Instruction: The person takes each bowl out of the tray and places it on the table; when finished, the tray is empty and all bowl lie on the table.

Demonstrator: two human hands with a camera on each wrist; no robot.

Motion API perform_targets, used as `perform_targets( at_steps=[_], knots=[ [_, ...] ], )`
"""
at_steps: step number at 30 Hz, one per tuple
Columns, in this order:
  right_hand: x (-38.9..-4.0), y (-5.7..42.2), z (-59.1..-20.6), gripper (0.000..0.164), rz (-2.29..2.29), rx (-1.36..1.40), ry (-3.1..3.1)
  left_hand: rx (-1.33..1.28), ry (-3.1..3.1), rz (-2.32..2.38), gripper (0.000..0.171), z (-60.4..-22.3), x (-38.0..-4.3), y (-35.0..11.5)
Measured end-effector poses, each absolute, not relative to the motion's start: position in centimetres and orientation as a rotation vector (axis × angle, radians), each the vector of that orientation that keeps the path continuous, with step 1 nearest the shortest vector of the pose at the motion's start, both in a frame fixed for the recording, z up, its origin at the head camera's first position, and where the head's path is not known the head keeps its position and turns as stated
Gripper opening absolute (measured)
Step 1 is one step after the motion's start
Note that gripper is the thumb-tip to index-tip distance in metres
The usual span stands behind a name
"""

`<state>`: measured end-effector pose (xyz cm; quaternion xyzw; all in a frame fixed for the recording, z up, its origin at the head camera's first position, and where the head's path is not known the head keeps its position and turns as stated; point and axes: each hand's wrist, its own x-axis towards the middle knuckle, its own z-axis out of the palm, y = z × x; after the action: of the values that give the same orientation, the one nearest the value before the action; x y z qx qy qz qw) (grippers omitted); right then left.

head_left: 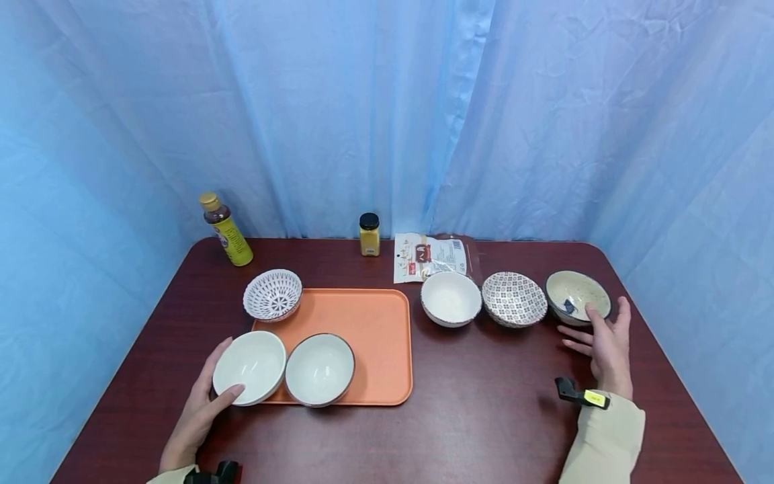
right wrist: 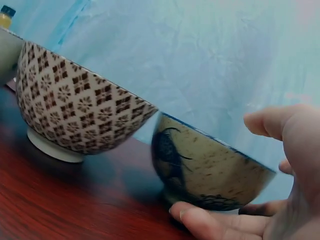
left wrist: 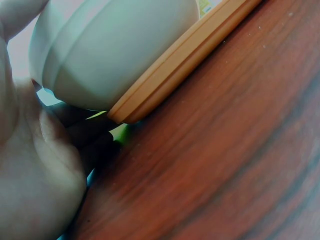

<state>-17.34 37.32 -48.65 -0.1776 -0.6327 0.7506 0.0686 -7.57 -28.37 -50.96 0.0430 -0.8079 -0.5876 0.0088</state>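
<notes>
My left hand (head_left: 199,396) holds a plain white bowl (head_left: 250,366) at its left side, thumb over the rim and fingers round the outer wall. That bowl is over the front left corner of an orange tray (head_left: 381,346), its underside close to the tray edge (left wrist: 165,70) in the left wrist view. Beside it on the tray stands a white bowl with a dark rim (head_left: 320,370). At the far right, my right hand (head_left: 611,349) reaches round a beige speckled bowl (head_left: 580,289) with a blue motif. Its thumb hovers above the rim, its fingers spread low near the base (right wrist: 215,220).
A brown-patterned bowl (head_left: 514,299) and a white bowl (head_left: 450,299) stand left of the beige one. A black-and-white bowl (head_left: 272,296) overlaps the tray's back left corner. Behind are a yellow-labelled bottle (head_left: 226,232), a small black-capped jar (head_left: 369,235) and a food packet (head_left: 423,255).
</notes>
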Motion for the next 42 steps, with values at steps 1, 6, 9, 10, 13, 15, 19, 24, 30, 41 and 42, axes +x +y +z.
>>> perform_targets(
  at_steps=[1,6,9,10,13,15,19,24,30,41,42],
  knots=[
    [-17.1,37.4,-48.4,0.083,2.234,-0.571,-1.924,0.133,-2.525,-1.835,0.082,-51.0,-7.6,-28.4],
    [-16.2,37.9,-46.7,0.088,2.139,-0.733,-1.944,0.123,-2.529,-1.827,0.082,-51.0,-7.6,-28.4],
    [-15.5,38.1,-45.5,0.092,2.129,-0.788,-1.938,0.114,-2.530,-1.822,0.082,-51.0,-7.5,-28.4],
    [-15.3,38.1,-45.0,0.094,2.128,-0.794,-1.938,0.112,-2.528,-1.825,0.082,-50.9,-7.5,-28.4],
    [-14.7,38.1,-43.7,0.095,2.135,-0.782,-1.907,0.117,-2.530,-1.827,0.082,-50.9,-7.6,-28.4],
    [-14.3,38.1,-42.8,0.094,2.143,-0.743,-1.872,0.123,-2.534,-1.828,0.082,-51.0,-7.6,-28.4],
    [-13.7,37.6,-41.4,0.090,2.159,-0.662,-1.800,0.128,-2.533,-1.829,0.082,-51.0,-7.6,-28.4],
    [-13.1,37.0,-39.8,0.087,2.178,-0.594,-1.729,0.125,-2.530,-1.816,0.083,-51.1,-7.6,-28.4],
    [-12.4,35.8,-37.9,0.086,2.186,-0.502,-1.699,0.132,-2.533,-1.815,0.083,-51.2,-7.6,-28.4],
    [-11.9,30.8,-35.6,0.084,2.135,-0.106,-1.811,0.127,-2.515,-1.828,0.083,-51.2,-7.6,-28.3],
    [-11.8,30.2,-35.5,0.083,2.126,-0.067,-1.833,0.128,-2.517,-1.827,0.083,-51.2,-7.6,-28.4]
  ],
)
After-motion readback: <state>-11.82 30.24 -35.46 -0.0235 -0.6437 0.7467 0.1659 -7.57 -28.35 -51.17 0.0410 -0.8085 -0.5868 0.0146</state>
